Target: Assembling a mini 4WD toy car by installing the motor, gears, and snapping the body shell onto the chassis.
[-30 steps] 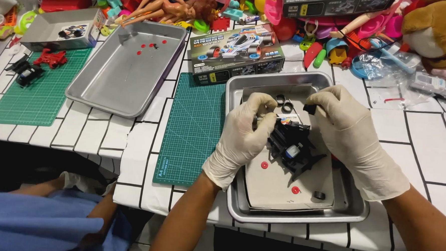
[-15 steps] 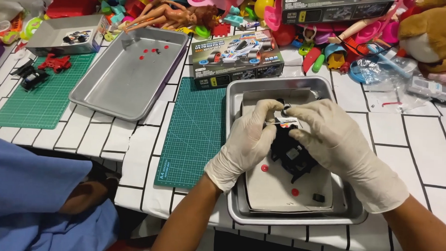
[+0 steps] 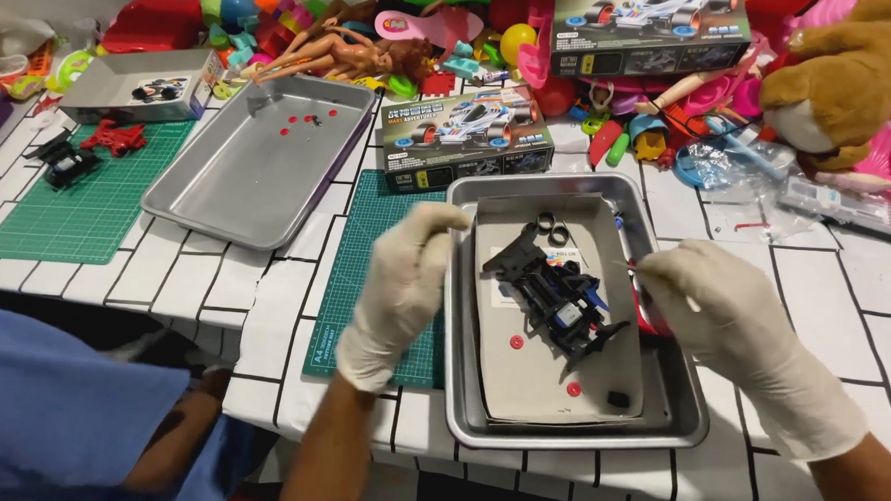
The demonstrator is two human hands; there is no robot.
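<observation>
A black toy car chassis lies tilted on a grey cardboard sheet inside a metal tray. My left hand, in a white glove, hovers at the tray's left rim with its fingers curled; what it holds, if anything, is hidden. My gloved right hand is just right of the chassis, its fingertips pinched over a small red part. Two black rings and two red discs rest on the cardboard.
A green cutting mat lies left of the tray, a toy car box behind it. A second metal tray with red bits sits further left, near another mat with small cars. Toys crowd the back edge; a plush sits at the back right.
Both hands have let go of the chassis and moved apart, left hand to the tray's left rim, right hand to the right. The chassis now lies on the cardboard.
</observation>
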